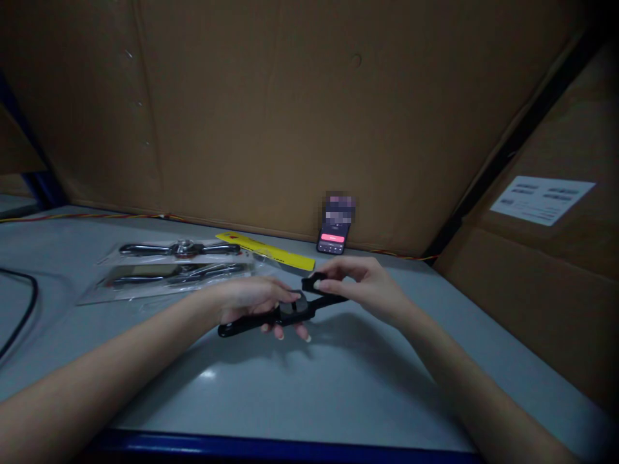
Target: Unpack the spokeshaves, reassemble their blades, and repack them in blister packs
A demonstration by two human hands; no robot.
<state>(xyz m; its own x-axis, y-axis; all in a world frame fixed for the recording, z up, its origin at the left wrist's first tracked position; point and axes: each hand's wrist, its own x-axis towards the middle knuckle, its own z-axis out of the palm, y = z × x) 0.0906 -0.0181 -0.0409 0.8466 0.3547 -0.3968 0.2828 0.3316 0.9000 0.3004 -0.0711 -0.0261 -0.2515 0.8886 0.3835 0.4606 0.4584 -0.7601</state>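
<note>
My left hand (258, 299) is closed around a black spokeshave (293, 312), thumb pressed on the grey blade at its middle and fingertips showing below. One handle points to the lower left and the other runs up to the right, under my right hand. Between the thumb and fingers of my right hand (365, 280) is a small black cap piece (314, 283), held just above the spokeshave's body. Whether the cap touches the body I cannot tell. Both hands are over the grey table (290, 393).
Two packaged spokeshaves (178, 248) in clear plastic lie to the left, beside a yellow strip of packaging (271, 250). A phone (333, 225) leans on the cardboard wall (290, 116) behind. A black cable (31, 309) curves at far left; a labelled carton (536, 258) stands right.
</note>
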